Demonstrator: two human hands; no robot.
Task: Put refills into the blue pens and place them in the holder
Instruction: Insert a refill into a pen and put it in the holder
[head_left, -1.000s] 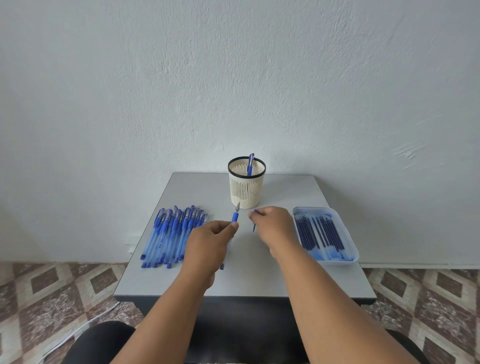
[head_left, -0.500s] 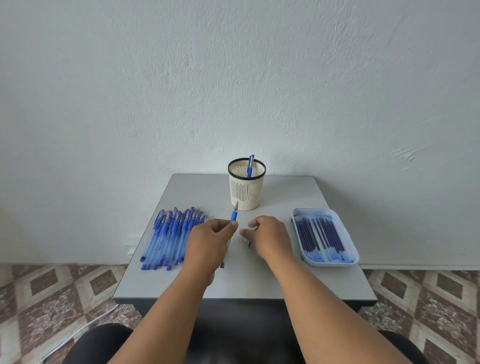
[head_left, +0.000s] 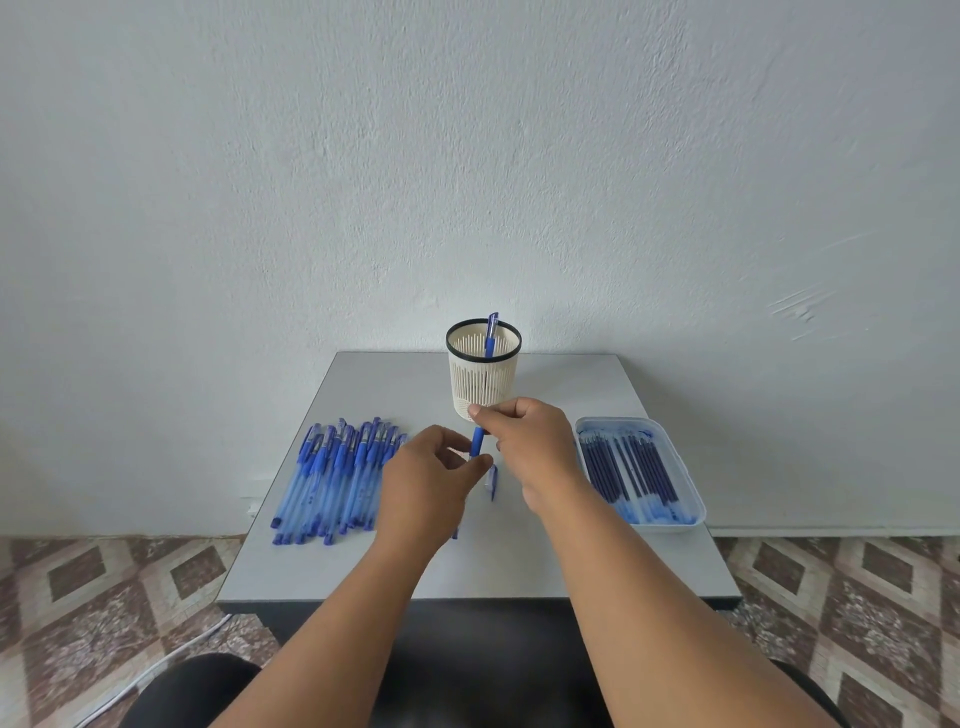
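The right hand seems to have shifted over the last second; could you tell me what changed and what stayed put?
The right hand moved left from near the tray to the pen and now pinches its tip end, above the left hand, which holds the barrel as before. A cap now shows on the table between the hands. The holder with its one pen, the pen pile and the refills stayed put.

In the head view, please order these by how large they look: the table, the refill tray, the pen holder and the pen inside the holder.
1. table, by far the largest.
2. refill tray and pen holder: the tray covers somewhat more of the picture, but it lies nearer the camera, so this order is unsure.
3. pen in the holder, the smallest.
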